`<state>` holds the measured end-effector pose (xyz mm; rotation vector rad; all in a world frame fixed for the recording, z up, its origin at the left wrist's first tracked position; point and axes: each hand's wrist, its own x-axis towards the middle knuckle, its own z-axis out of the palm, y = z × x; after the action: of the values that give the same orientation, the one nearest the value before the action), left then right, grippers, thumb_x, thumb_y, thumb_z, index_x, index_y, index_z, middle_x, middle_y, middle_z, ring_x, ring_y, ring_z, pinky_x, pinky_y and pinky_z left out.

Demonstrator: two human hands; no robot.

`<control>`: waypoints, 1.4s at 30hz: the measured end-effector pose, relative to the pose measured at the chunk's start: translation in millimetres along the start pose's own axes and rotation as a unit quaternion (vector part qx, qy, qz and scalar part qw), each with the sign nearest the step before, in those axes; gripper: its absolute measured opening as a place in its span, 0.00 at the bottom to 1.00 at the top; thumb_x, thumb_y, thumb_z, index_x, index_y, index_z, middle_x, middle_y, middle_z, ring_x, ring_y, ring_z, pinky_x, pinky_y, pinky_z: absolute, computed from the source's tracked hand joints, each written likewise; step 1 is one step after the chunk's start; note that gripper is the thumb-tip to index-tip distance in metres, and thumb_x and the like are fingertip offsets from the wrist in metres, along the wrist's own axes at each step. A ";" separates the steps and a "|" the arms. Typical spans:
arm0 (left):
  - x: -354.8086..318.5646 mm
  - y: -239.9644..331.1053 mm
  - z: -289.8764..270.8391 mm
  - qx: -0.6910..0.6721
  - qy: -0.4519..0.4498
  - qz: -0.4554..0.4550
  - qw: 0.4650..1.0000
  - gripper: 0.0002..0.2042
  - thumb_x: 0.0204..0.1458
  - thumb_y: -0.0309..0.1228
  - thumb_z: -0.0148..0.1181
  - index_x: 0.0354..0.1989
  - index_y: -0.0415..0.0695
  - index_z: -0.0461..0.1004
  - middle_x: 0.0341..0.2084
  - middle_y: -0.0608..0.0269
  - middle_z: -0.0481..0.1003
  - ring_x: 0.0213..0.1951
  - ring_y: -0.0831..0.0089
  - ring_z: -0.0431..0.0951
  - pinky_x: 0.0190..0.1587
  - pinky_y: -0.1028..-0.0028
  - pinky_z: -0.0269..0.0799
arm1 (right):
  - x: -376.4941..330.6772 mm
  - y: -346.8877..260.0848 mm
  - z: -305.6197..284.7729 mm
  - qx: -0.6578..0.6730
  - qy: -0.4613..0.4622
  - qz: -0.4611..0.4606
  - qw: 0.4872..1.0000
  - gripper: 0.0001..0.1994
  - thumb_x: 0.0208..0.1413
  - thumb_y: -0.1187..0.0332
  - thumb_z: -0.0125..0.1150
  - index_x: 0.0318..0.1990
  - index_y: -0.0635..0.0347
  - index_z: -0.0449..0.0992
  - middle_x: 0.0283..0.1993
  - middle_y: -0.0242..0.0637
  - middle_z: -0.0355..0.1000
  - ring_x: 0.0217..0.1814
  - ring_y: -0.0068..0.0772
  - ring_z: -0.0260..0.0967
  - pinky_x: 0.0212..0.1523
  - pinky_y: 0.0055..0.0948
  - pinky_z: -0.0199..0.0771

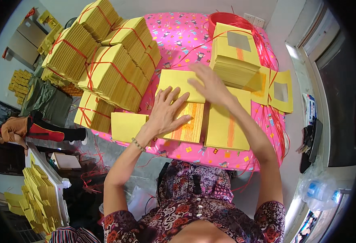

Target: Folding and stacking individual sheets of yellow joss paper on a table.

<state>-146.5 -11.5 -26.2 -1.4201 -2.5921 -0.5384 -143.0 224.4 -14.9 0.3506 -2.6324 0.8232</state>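
My left hand (167, 109) lies flat with its fingers spread on a stack of yellow paper (192, 121) that has orange streaks across it. A folded plain yellow flap (172, 79) covers the far part of that stack. Over the flap's right end my right hand (212, 87) is held with fingers apart, slightly blurred; whether it touches the paper I cannot tell. Right beside lies another yellow stack (222, 129) with an orange stripe, partly under my right forearm. A small yellow stack (127, 126) sits left of my left wrist.
Bundles tied with red string (115, 73) rise high at the left of the pink patterned tablecloth (178, 32). A tall yellow stack (234, 60) and a red basin (228, 18) stand at the back right. Loose red strings (273, 121) hang there. Another person (36, 129) bends at the far left.
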 end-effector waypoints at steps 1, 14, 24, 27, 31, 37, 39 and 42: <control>1.1 1.0 -1.3 0.001 0.003 0.003 1.000 0.35 0.56 0.58 0.56 0.67 0.50 0.64 0.64 0.46 0.62 0.66 0.43 0.55 0.69 0.44 0.47 | -15.8 -7.1 -1.7 -0.044 0.001 -0.044 0.998 0.28 0.65 0.55 0.53 0.67 0.60 0.62 0.71 0.49 0.59 0.73 0.52 0.54 0.70 0.47 0.56; -1.9 -3.6 -2.5 -0.020 -0.027 -0.005 0.999 0.35 0.53 0.54 0.58 0.68 0.52 0.63 0.67 0.47 0.59 0.69 0.41 0.52 0.70 0.44 0.47 | -79.7 -35.0 9.6 -0.072 -0.141 -0.022 0.987 0.40 0.65 0.43 0.47 0.74 0.60 0.46 0.78 0.47 0.43 0.81 0.50 0.34 0.76 0.59 0.31; -8.2 -17.8 -7.5 -0.021 -0.048 0.002 0.999 0.38 0.55 0.59 0.53 0.72 0.55 0.57 0.72 0.47 0.52 0.73 0.46 0.47 0.72 0.50 0.44 | -87.3 -29.1 12.6 -0.067 -0.144 -0.020 0.987 0.39 0.65 0.42 0.46 0.75 0.55 0.45 0.79 0.44 0.38 0.82 0.48 0.30 0.77 0.58 0.30; -11.8 -21.4 -8.0 -0.014 -0.063 -0.012 0.998 0.39 0.56 0.61 0.52 0.73 0.55 0.56 0.72 0.48 0.50 0.73 0.48 0.46 0.73 0.52 0.43 | -85.7 -31.6 10.2 -0.074 -0.155 -0.014 0.985 0.36 0.66 0.43 0.45 0.75 0.48 0.46 0.80 0.43 0.38 0.82 0.47 0.29 0.76 0.58 0.31; -14.4 -26.4 -5.6 -0.016 -0.068 -0.013 0.997 0.40 0.56 0.63 0.51 0.73 0.55 0.55 0.73 0.47 0.49 0.74 0.47 0.45 0.73 0.52 0.44 | -82.7 -35.1 8.7 -0.090 -0.167 -0.012 0.982 0.33 0.66 0.43 0.45 0.75 0.41 0.50 0.80 0.42 0.38 0.82 0.45 0.29 0.77 0.57 0.31; -13.8 -27.5 -1.6 -0.020 -0.067 -0.013 0.997 0.40 0.56 0.63 0.50 0.73 0.55 0.53 0.73 0.43 0.47 0.74 0.45 0.44 0.73 0.52 0.44 | -83.8 -33.5 10.8 -0.106 -0.146 -0.019 0.983 0.33 0.66 0.41 0.44 0.74 0.43 0.53 0.79 0.41 0.40 0.82 0.46 0.32 0.75 0.62 0.38; -14.2 -27.1 -1.5 -0.018 -0.064 -0.012 0.998 0.40 0.57 0.63 0.50 0.74 0.55 0.53 0.73 0.44 0.47 0.74 0.45 0.44 0.73 0.53 0.43 | -82.2 -32.2 9.7 -0.104 -0.153 -0.017 0.983 0.32 0.66 0.42 0.42 0.74 0.42 0.53 0.79 0.41 0.41 0.82 0.46 0.32 0.75 0.61 0.37; -12.7 -28.8 -5.1 -0.036 -0.065 -0.019 0.997 0.38 0.58 0.61 0.49 0.73 0.55 0.55 0.73 0.45 0.48 0.74 0.45 0.45 0.73 0.53 0.43 | -75.6 -29.0 5.6 -0.101 -0.147 -0.031 0.984 0.30 0.67 0.45 0.44 0.73 0.43 0.56 0.78 0.42 0.45 0.80 0.46 0.37 0.75 0.60 0.40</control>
<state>-163.9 -37.5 -32.0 -1.4780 -2.7308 -0.5677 -66.4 207.5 -35.5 0.5308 -2.9269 0.5102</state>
